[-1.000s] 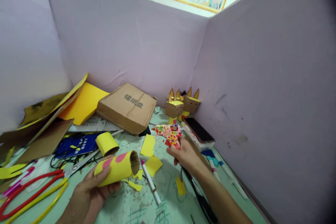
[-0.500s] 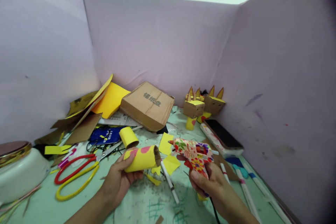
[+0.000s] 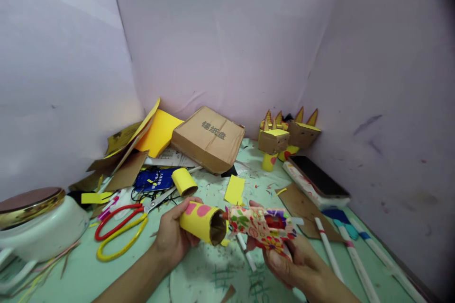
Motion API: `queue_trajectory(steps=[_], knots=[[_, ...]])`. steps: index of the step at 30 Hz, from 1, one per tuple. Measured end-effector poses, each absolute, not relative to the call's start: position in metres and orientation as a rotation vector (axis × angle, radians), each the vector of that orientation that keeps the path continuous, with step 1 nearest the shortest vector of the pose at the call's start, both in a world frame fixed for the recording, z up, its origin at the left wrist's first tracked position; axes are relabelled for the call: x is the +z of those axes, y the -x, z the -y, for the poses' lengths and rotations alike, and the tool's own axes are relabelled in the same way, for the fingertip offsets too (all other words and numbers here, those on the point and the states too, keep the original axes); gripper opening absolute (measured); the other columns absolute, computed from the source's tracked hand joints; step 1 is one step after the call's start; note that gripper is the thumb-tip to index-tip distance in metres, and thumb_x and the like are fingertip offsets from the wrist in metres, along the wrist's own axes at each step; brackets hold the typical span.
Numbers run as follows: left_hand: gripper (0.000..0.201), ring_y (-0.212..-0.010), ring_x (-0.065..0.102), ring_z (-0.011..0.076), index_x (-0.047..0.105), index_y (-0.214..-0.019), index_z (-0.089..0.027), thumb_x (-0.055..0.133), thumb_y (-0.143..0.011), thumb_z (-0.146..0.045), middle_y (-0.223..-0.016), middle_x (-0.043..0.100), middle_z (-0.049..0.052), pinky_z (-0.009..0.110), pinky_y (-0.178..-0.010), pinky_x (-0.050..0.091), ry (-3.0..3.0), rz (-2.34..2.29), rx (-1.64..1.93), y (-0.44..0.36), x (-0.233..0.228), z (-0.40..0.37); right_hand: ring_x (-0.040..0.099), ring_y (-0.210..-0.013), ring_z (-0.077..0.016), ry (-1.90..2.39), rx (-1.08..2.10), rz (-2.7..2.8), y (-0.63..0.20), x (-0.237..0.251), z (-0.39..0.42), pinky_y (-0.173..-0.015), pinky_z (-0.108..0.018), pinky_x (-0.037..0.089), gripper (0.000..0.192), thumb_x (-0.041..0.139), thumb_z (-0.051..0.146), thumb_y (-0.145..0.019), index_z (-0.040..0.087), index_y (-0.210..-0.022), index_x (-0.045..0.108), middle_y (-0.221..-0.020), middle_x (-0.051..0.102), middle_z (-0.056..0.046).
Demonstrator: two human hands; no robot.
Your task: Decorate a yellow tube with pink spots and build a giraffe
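Note:
My left hand (image 3: pixel 177 232) is wrapped round a yellow paper-covered cardboard tube (image 3: pixel 199 220) with pink spots, its open end turned to the right. In my right hand (image 3: pixel 284 255) is a hot glue gun (image 3: pixel 261 222) with a flowered cover, gripped by its handle. The gun's nozzle is at the rim of the tube's open end; whether it touches I cannot tell. Behind the held tube lies a second, plain yellow tube (image 3: pixel 184 182). A yellow paper piece (image 3: pixel 234 189) rests on the table just beyond the nozzle.
Scissors (image 3: pixel 122 232) with red and yellow handles lie at left, near a white lidded pot (image 3: pixel 42 227). A cardboard box (image 3: pixel 208 139) stands at the back. Small cardboard figures with pointed horns (image 3: pixel 273 139), a phone (image 3: pixel 318 175) and several markers (image 3: pixel 359 262) are at right.
The glue gun has come up against the tube's open end, where a gap was before. The tube's opening has turned more toward me. The view has tilted downward slightly.

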State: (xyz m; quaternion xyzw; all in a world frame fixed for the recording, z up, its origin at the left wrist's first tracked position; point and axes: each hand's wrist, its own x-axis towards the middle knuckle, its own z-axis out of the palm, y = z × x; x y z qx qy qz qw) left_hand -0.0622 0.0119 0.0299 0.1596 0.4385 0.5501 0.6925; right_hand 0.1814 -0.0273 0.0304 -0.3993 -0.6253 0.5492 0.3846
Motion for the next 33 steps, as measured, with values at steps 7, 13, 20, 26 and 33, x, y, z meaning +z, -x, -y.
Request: queue_trajectory(steps=[7,13,20,26,33], knots=[[0.022,-0.05,0.06,0.0175,0.06,-0.074,-0.014,0.05,-0.084,-0.03,-0.059,0.06,0.005,0.029,-0.049,0.051,-0.393,-0.977,1.225,0.063,0.025,-0.015,0.046,-0.123,-0.0319,0.967,1.52,1.657,-0.183,0.034,0.031,-0.105,-0.046,0.033,0.049,0.06,0.051,-0.081,0.022,-0.12,0.062,-0.115,0.064,-0.012],[0.022,-0.049,0.059,0.0155,0.061,-0.072,-0.013,0.048,-0.083,-0.028,-0.057,0.059,0.004,0.025,-0.049,0.05,-0.416,-0.97,1.239,0.063,0.025,-0.015,0.059,-0.102,-0.0289,0.94,1.627,1.659,-0.18,0.031,0.035,-0.094,-0.042,0.043,0.057,0.057,0.053,-0.083,0.022,-0.131,0.055,-0.111,0.064,-0.013],[0.021,-0.049,0.057,0.015,0.061,-0.069,-0.013,0.051,-0.08,-0.027,-0.057,0.058,0.004,0.024,-0.047,0.048,-0.429,-0.98,1.214,0.061,0.027,-0.014,0.061,-0.081,-0.0234,1.08,1.539,1.626,-0.172,0.035,0.038,-0.081,-0.037,0.05,0.063,0.06,0.059,-0.077,0.027,-0.131,0.055,-0.101,0.066,-0.009],[0.021,-0.052,0.058,0.0152,0.062,-0.07,-0.013,0.051,-0.079,-0.028,-0.057,0.058,0.004,0.024,-0.051,0.049,-0.436,-0.964,1.219,0.06,0.026,-0.014,0.062,-0.089,-0.0255,1.044,1.495,1.704,-0.175,0.034,0.035,-0.09,-0.038,0.046,0.068,0.06,0.056,-0.079,0.025,-0.138,0.047,-0.102,0.066,-0.01],[0.019,-0.049,0.057,0.0148,0.061,-0.071,-0.014,0.053,-0.078,-0.029,-0.057,0.058,0.004,0.024,-0.049,0.048,-0.438,-0.958,1.197,0.062,0.025,-0.014,0.059,-0.099,-0.0265,1.1,1.566,1.598,-0.177,0.025,0.038,-0.097,-0.039,0.04,0.078,0.06,0.058,-0.078,0.025,-0.145,0.035,-0.108,0.065,-0.01]])
